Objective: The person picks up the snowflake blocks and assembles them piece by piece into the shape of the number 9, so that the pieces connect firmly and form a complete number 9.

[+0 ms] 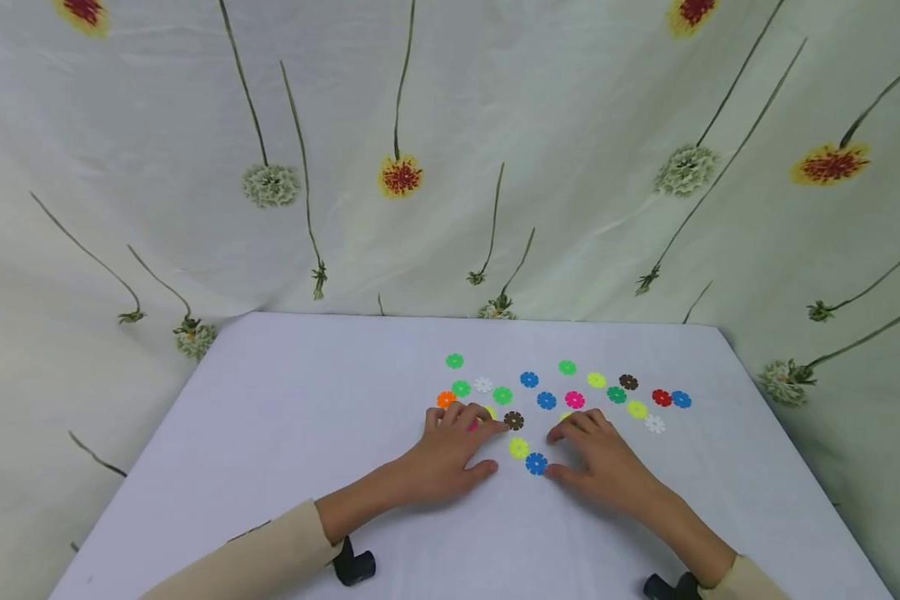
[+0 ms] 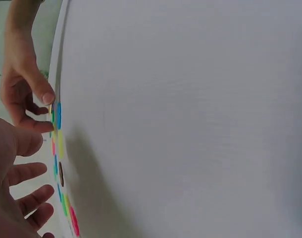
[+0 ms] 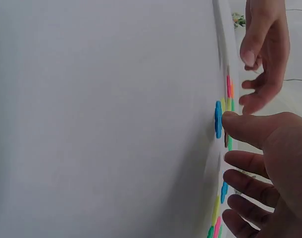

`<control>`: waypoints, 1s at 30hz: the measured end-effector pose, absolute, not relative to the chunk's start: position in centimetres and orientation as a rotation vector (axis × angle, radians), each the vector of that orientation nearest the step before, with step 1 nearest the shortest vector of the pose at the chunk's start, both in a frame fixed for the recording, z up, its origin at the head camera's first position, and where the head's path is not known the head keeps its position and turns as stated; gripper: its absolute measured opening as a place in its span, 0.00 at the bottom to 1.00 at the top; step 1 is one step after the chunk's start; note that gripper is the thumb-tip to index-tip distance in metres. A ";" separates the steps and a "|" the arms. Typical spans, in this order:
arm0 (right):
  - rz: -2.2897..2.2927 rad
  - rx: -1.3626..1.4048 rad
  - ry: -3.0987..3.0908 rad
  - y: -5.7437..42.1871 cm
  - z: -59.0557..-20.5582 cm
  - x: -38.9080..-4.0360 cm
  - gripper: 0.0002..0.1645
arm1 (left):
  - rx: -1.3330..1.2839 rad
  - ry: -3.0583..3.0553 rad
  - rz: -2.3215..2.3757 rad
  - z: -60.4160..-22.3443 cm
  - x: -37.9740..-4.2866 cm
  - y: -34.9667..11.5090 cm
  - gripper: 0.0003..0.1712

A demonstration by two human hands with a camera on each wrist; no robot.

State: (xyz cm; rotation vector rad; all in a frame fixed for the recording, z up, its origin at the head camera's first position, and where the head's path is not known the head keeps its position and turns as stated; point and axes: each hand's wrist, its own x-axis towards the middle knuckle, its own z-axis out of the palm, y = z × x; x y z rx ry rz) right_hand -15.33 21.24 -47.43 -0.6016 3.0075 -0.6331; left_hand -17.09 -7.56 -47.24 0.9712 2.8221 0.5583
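Note:
Notched, flower-shaped plastic discs lie flat on a white table. My left hand [image 1: 450,454] is spread low over the left part of them, its index fingertip right at a brown disc [image 1: 513,421]. Partly hidden under its fingers are a pink disc [image 1: 473,424] and a yellow one. The thumb of my right hand [image 1: 607,462] meets the edge of a blue disc [image 1: 536,463], while its other fingers bend loosely above the table near a half-covered yellow disc. Between the hands lies another yellow disc [image 1: 519,448]. In both wrist views, neither hand grips anything.
Farther back are more discs, among them an orange disc [image 1: 446,400], a white disc [image 1: 655,424] and a red disc [image 1: 662,397] overlapping a blue one. A flower-printed cloth [image 1: 450,233] hangs behind the white table [image 1: 285,400]. Black wrist mounts [image 1: 355,567] sit under the sleeves.

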 end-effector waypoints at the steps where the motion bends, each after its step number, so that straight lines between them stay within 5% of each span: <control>1: -0.640 -0.600 2.996 21.0 -47.5 -15.4 0.22 | 0.984 2.831 0.557 -47.2 -17.3 -6.9 0.30; 16: -0.594 -0.549 2.968 19.0 -47.3 -15.7 0.16 | 1.010 2.832 0.519 -48.2 -20.6 -3.2 0.12; 30: -1.049 -0.568 2.764 20.0 -47.3 -15.7 0.15 | 0.954 2.699 0.850 -48.1 -20.5 -3.1 0.11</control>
